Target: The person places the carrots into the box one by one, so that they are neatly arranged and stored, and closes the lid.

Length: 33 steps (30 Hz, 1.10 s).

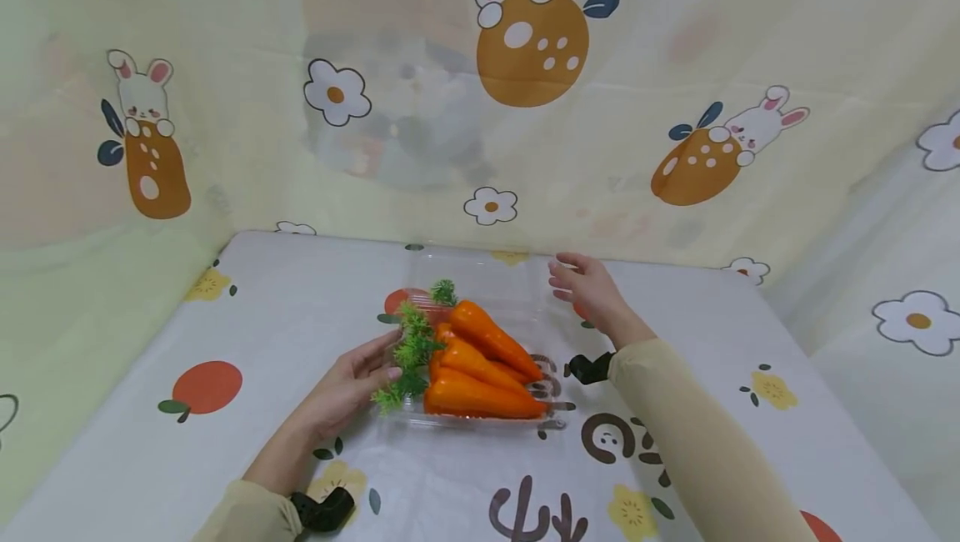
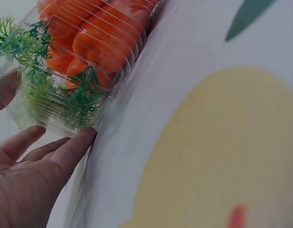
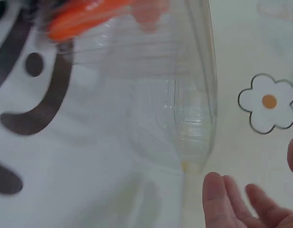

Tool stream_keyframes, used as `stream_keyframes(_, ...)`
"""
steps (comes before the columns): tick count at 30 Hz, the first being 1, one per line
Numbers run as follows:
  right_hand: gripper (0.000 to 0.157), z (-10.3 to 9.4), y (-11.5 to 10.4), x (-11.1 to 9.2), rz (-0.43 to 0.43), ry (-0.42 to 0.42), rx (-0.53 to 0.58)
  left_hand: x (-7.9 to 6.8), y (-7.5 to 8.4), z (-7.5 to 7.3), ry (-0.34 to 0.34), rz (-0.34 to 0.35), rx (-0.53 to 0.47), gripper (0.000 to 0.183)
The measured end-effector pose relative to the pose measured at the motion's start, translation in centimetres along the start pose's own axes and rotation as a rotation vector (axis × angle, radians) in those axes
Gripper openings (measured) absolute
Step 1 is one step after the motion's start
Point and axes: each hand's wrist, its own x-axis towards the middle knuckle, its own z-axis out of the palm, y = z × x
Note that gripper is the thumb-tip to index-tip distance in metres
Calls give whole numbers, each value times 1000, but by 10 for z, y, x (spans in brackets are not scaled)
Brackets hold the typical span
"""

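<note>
Closest to my head camera, both sleeved forearms reach out over the patterned table cover. From my left hand outward: its fingers lie nearly straight and relaxed, gripping nothing, with the fingertips resting against the near-left end of the clear plastic container. On the left wrist view I see that end packed with the green leafy tops, pressed against the ribbed clear wall. The orange carrots lie piled in the container's tray, tips pointing toward my right side, greens toward my left hand.

My right hand is spread wide, fingers extended, at the far right side of the container beside its raised clear lid. From the right wrist view the fingertips sit just below the lid's edge; I cannot tell whether they touch it.

The container sits mid-table on the cover, between my two hands. Behind the table hangs a curtain printed with rabbits and flowers.
</note>
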Motion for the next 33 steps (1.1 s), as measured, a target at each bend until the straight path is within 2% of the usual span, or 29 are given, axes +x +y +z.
stream_keyframes(3, 68, 0, 5, 8, 57, -16, 107, 1, -1, 1, -7, -2, -8, 70)
stream_keyframes(6, 68, 2, 10, 15, 101, -22, 145, 2, -2, 1, -7, -7, -13, 71)
stream_keyframes(12, 64, 6, 20, 22, 109, -22, 56, 3, -3, 2, -5, -3, -16, 71)
stream_keyframes(18, 64, 7, 26, 22, 88, -19, 52, 2, -2, 4, -4, -2, -22, 71)
stream_keyframes(24, 62, 7, 24, 20, 73, 16, 6, 1, -1, 2, -17, 6, -12, 71)
stream_keyframes(30, 62, 6, 19, 12, 55, 23, 11, 0, 1, 0, -27, -7, 3, 72)
stream_keyframes(33, 61, 5, 17, 7, 57, 39, -35, -2, 2, -1, -36, -11, 10, 72)
